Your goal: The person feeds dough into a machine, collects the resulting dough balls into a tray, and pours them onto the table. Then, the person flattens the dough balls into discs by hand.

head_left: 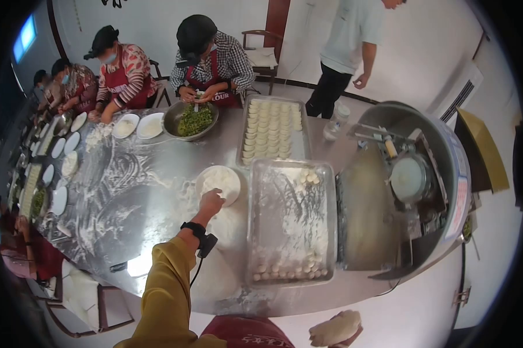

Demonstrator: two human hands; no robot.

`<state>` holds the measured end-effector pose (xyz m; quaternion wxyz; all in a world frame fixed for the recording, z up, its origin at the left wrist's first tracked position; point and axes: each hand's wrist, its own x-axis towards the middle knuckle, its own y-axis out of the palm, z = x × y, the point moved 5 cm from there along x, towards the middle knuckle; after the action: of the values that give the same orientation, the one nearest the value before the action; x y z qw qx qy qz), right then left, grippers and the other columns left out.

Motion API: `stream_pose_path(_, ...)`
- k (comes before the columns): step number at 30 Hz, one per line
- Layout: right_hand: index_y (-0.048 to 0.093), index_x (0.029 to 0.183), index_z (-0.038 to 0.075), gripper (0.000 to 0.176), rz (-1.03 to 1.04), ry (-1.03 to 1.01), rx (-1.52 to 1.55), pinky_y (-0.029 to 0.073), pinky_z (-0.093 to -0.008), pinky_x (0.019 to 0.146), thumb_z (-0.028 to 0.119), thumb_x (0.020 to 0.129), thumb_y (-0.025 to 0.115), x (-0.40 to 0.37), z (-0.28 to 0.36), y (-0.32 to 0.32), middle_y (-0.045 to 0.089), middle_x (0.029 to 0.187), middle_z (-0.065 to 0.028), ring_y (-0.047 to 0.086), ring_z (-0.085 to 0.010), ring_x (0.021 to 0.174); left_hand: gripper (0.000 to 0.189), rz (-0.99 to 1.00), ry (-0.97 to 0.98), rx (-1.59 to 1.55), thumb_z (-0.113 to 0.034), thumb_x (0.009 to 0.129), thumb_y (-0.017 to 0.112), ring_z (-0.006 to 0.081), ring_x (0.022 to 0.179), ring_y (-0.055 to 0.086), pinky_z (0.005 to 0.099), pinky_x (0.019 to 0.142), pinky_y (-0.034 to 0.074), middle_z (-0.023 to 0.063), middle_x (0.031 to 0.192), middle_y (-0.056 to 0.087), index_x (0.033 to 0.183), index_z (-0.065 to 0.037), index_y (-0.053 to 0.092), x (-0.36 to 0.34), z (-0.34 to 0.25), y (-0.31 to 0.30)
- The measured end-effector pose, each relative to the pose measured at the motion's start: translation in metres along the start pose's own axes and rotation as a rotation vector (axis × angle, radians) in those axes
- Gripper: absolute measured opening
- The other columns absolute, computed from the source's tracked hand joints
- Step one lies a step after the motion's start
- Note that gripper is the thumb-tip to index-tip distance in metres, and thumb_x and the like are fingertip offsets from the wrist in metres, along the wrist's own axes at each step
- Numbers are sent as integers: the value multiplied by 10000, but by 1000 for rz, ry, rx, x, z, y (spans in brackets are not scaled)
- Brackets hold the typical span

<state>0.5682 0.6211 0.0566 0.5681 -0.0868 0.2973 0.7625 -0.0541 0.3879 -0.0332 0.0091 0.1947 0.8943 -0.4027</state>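
Over my feed, the flour-dusted steel table (139,203) takes up the most room, with a curved-walled machine (455,151) at its right end, set, I judge, within easy reach of the wearer. Between the machine and the wearer's plate I see the near tray (264,232), dusted white, probably to stop things sticking. Beyond it the far tray (296,142) carries pale dumplings (270,127) in tidy overlapping rows, which I take to save room. A person in a checked shirt (235,58) works across from us, hands above a metal bowl (174,124) of chopped greens (196,120), pulled close, I think, so spills drop back in.

Just left of the near tray sits the white plate (236,187), heaped with flour (216,176). The wearer's left hand (211,200) comes down over it, fingertips in or at the heap; I cannot tell whether they pinch anything, as the hand's back hides them.

Low in my view, off the table's near edge, is the dough lump (332,329). The right hand (356,337) holds it from beneath and the side, fingers curled round it, presumably because it is soft and would sag. Smallest are the dough pieces (290,271), clustered at the near tray's two ends, the nearer group larger.
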Motion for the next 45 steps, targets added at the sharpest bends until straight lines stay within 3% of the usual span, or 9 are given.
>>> stream_pose_path(9,641,885,16,209,-33,-394,-1341,542,-348,739,187,868,521,11,1,16,662,900,-115,641,-253,828,325,-65,194,117,-122,765,674,325,972,640,421,829,520,153,1021,676,1088,-86,677,55,-2,60)
stream_pose_path(14,657,853,58,108,-143,-248,-971,539,-318,717,132,828,582,-2,6,57,668,873,-92,651,-243,826,216,346,620,-476,-19,815,549,317,885,657,380,782,521,152,932,689,989,-47,673,80,-116,108)
stream_pose_path(16,659,855,58,104,-98,-243,-1142,539,-306,718,123,825,584,-2,7,53,671,880,-93,655,-243,834,285,470,894,-371,-52,856,540,304,986,636,407,889,492,135,1030,681,1114,-70,659,83,-177,151)
stream_pose_path(21,661,875,46,142,-109,-207,-1369,534,-311,749,155,833,580,-6,11,27,676,924,-105,656,-251,872,412,184,540,6,-141,876,589,346,1090,571,439,946,463,120,1222,602,1288,-147,582,105,-258,207)
stream_pose_path(25,662,906,39,184,-188,-189,-1207,530,-335,781,193,845,580,-10,15,23,675,962,-117,652,-265,909,309,290,1156,507,-224,901,574,355,1112,549,433,931,470,96,1256,584,1201,-212,651,6,-256,252)
stream_pose_path(32,663,960,27,263,-183,-223,-1027,522,-376,836,258,867,579,-9,6,3,672,1028,-138,643,-290,974,254,349,534,-12,-136,877,551,293,1155,537,389,988,430,74,1368,552,1088,-151,691,-56,-182,198)
stream_pose_path(35,577,979,-8,451,-217,-84,-279,544,-422,717,410,901,429,9,2,5,630,882,-191,630,-311,793,271,285,1265,204,-204,885,554,281,1140,542,407,978,415,77,1369,548,1119,-178,689,-118,-161,214)
stream_pose_path(37,584,971,-14,423,-225,-58,96,547,-395,708,372,914,423,13,3,-2,635,862,-181,632,-295,776,307,326,970,269,-208,871,568,262,1199,523,455,996,384,63,1390,528,1157,-227,677,-109,-140,224)
stream_pose_path(45,568,936,4,288,-215,-447,-559,538,-352,601,263,937,440,37,128,-36,613,818,-134,609,-238,692,410,417,595,21,-59,810,570,349,1057,591,486,917,458,132,1128,629,1200,-169,635,-158,-183,171)
